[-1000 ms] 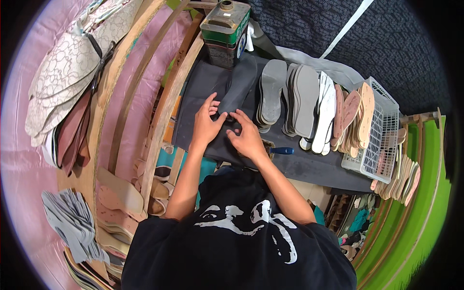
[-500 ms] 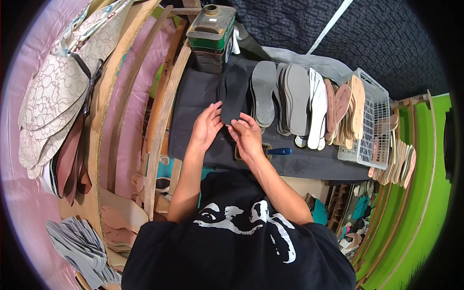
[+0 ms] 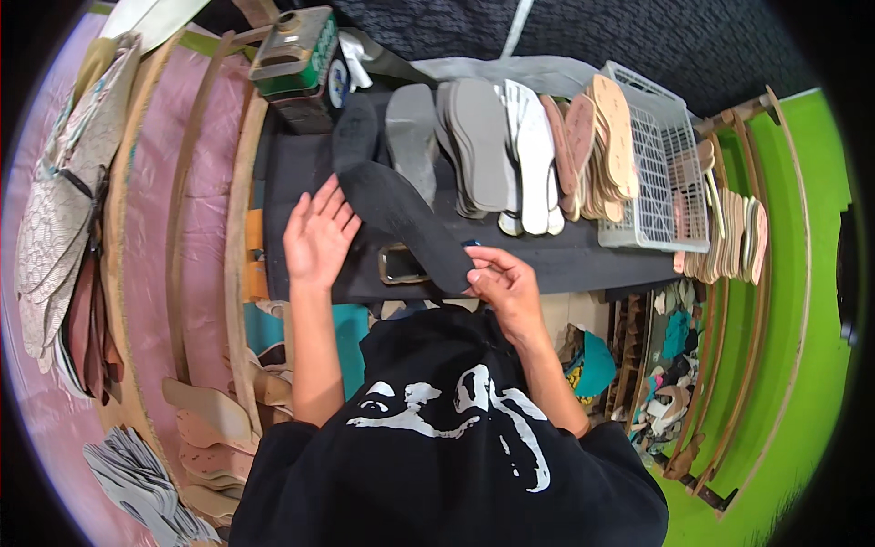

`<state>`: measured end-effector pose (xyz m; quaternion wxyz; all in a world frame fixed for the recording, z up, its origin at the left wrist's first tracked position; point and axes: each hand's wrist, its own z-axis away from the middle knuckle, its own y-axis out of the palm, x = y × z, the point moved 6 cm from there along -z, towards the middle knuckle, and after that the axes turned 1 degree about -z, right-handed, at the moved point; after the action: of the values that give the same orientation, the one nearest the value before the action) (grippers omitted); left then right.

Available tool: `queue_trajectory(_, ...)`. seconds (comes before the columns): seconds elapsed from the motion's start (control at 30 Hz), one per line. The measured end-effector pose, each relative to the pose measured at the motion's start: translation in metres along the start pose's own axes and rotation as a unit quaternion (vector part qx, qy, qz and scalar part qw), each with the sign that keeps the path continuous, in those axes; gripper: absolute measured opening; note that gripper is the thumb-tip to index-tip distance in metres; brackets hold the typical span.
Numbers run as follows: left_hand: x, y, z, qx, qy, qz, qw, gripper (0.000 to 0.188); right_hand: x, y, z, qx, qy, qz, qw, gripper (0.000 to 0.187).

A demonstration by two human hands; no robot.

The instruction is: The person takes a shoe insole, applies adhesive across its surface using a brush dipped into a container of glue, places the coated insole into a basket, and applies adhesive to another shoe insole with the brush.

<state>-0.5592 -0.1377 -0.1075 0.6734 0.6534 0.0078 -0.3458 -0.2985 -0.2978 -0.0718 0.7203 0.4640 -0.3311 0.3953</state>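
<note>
Pinched at one end by my right hand [image 3: 507,287], a black shoe insole [image 3: 406,219] slants up to the left over the dark table. My left hand [image 3: 319,232] is open, palm up, its fingertips at the insole's upper left edge; whether they touch it I cannot tell. Behind its far end lies a second black insole [image 3: 355,128]. To the right stands a dark grey insole [image 3: 413,123], partly covered by the held one. A small rectangular open container [image 3: 387,264] sits below the held insole, partly hidden by it.
Stacks of grey insoles [image 3: 481,137], white insoles [image 3: 533,164] and tan insoles [image 3: 612,137] line the table's back. A white plastic crate [image 3: 643,239] stands to their right. At the back left is a green metal can [image 3: 296,64], beside a wooden rack [image 3: 241,182].
My right hand has moved right and toward me, swinging the black insole from upright to a slant. The left hand has come apart from the right. The view has shifted right.
</note>
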Motion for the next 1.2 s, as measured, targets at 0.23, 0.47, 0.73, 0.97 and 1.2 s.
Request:
queue_trajectory(0.23, 0.061, 0.059, 0.071, 0.002, 0.002, -0.048, 0.999, 0.060, 0.059, -0.125, 0.032, -0.094, -0.065, 0.006, 0.993, 0.031)
queue_trajectory(0.47, 0.189, 0.076, 0.108, -0.114, -0.107, -0.106, 0.982, 0.057, 0.060, -0.249, 0.030, -0.113, 0.020, 0.101, 0.988, 0.035)
queue_trajectory(0.73, 0.269, -0.003, 0.089, -0.281, -0.093, -0.148, 0.944, 0.066, 0.002, -0.291, -0.008, -0.038, -0.017, 0.351, 0.935, 0.053)
queue_trajectory(0.97, 0.260, 0.002, 0.105, -0.318, -0.025, -0.169, 0.933, 0.065, 0.008, -0.263, 0.003, -0.027, -0.134, 0.444, 0.886, 0.044)
queue_trajectory(1.2, 0.165, 0.030, 0.112, -0.254, 0.235, -0.542, 0.766, 0.044, -0.004, -0.154, -0.015, 0.061, -0.143, 0.349, 0.924, 0.037)
